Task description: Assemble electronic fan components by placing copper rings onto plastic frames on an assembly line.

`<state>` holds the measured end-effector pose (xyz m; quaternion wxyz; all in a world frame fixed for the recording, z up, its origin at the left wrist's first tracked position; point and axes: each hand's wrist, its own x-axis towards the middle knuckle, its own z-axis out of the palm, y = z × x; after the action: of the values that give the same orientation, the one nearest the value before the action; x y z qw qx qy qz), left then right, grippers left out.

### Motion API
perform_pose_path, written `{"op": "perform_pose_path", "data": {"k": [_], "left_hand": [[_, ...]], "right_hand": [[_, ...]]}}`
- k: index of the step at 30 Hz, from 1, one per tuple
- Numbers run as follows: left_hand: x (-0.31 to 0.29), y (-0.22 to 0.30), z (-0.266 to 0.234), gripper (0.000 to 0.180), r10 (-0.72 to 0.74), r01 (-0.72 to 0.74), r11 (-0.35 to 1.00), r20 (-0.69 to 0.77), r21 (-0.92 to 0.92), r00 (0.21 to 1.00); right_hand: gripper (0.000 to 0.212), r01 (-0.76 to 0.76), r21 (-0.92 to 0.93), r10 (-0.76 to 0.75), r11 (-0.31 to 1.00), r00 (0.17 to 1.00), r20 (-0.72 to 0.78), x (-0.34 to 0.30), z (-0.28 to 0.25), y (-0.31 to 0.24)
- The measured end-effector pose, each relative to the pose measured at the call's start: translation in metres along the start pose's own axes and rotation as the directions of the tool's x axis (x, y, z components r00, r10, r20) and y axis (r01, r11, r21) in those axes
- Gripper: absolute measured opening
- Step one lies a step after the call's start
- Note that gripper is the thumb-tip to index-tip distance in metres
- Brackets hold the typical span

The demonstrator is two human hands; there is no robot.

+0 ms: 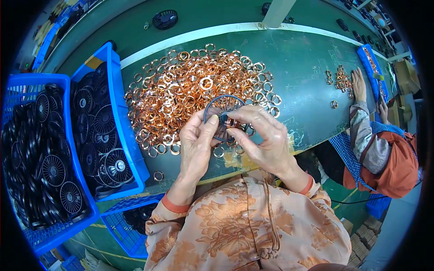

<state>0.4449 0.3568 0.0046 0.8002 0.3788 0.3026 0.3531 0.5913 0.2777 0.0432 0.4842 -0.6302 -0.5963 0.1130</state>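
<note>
My left hand point(197, 141) grips a black spoked wheel point(220, 99) by its rim, thumb toward the hub. The wheel is tilted up above the table's near edge. My right hand point(266, 137) pinches a small copper-coloured ring point(231, 122) between thumb and fingers, close beside the hub. Fingers partly hide the ring, so I cannot tell whether it touches the hub. Just beyond both hands a wide heap of shiny copper-coloured rings point(181, 86) lies on the green table point(300, 86).
Left of the heap stand a blue bin point(120, 97) and a blue crate point(38, 80), both holding black spoked wheels. Another blue crate point(124, 235) sits lower. At right a co-worker point(386, 151) reaches toward a smaller ring pile point(342, 81). A post point(279, 13) rises at the back.
</note>
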Motion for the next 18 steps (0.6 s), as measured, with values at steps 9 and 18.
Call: {"op": "perform_pose_path", "data": {"k": [9,18], "left_hand": [[-0.005,-0.001,0.009,0.023,-0.026,0.033,0.961,-0.029,0.274,0.999],[-0.007,-0.004,-0.005,0.023,0.020,-0.037,0.922,0.048,0.385,0.999]], "right_hand": [[0.026,0.029,-0.100,-0.016,0.995,0.991,0.132,-0.007,-0.002,0.013],[0.021,0.289,0.004,-0.286,0.957,0.947,0.144,-0.013,-0.013,0.023]]}}
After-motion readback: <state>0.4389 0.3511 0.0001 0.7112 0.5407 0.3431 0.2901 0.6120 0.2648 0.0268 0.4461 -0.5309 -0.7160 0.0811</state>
